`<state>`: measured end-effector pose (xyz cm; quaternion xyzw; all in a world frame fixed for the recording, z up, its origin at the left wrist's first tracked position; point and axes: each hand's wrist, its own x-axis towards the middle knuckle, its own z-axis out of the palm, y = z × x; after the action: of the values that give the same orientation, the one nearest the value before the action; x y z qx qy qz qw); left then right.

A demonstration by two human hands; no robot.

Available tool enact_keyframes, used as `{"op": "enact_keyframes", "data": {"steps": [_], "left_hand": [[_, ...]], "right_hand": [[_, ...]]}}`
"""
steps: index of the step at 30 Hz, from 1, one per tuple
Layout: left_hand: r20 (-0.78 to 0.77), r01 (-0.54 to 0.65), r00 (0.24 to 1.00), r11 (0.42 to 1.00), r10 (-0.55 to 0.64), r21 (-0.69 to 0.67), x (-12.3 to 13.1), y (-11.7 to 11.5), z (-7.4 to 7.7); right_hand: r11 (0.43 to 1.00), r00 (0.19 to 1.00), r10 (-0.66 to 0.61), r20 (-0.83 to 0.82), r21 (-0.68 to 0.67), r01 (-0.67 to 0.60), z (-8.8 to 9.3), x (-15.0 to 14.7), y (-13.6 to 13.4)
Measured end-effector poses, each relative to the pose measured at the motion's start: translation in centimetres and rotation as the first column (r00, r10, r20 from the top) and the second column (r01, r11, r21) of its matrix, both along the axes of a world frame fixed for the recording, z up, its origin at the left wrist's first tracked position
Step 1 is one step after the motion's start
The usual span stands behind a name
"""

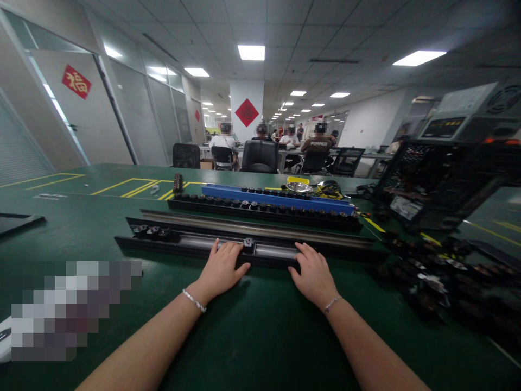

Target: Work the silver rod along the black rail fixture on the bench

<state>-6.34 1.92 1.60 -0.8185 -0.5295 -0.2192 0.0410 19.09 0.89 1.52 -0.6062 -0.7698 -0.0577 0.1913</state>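
Note:
A long black channel (189, 244) lies across the green table in front of me, its inside facing up. One small dark part (248, 245) with a pale marking sits in it between my hands. My left hand (222, 269) rests on the channel just left of that part, fingers stretched over it and thumb out to the right along the front edge. Farther right, my right hand (313, 271) lies on the channel, its fingers slightly spread and the thumb at the near edge. Several similar small parts (152, 231) sit at the channel's left end.
Behind lie another dark channel (260, 225), a black strip bearing a row of parts (244, 205) and a blue channel (277, 199). A pile of dark parts (443, 282) and an open computer case (431, 179) stand right. A pixelated item (73, 309) lies left. People sit beyond.

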Motion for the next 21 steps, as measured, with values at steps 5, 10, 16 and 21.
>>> {"op": "enact_keyframes", "data": {"steps": [5,10,16,21], "left_hand": [[-0.008,0.023,1.0,1.0,-0.023,-0.017,-0.09,0.07,-0.07],[-0.022,0.026,0.999,0.999,-0.026,-0.026,-0.01,-0.03,0.13],[-0.024,0.024,0.999,0.999,-0.025,-0.033,0.04,-0.08,0.24],[-0.016,0.025,1.0,0.999,-0.026,-0.047,0.06,-0.03,0.21]], "right_hand": [[1.0,1.0,-0.002,-0.001,0.007,0.002,0.05,-0.06,-0.05],[1.0,1.0,0.005,-0.013,0.006,-0.005,0.02,-0.02,-0.03],[1.0,1.0,0.004,-0.012,0.007,-0.004,0.01,0.0,-0.04],[1.0,1.0,0.006,-0.009,0.008,-0.006,-0.01,0.01,-0.05]]}}
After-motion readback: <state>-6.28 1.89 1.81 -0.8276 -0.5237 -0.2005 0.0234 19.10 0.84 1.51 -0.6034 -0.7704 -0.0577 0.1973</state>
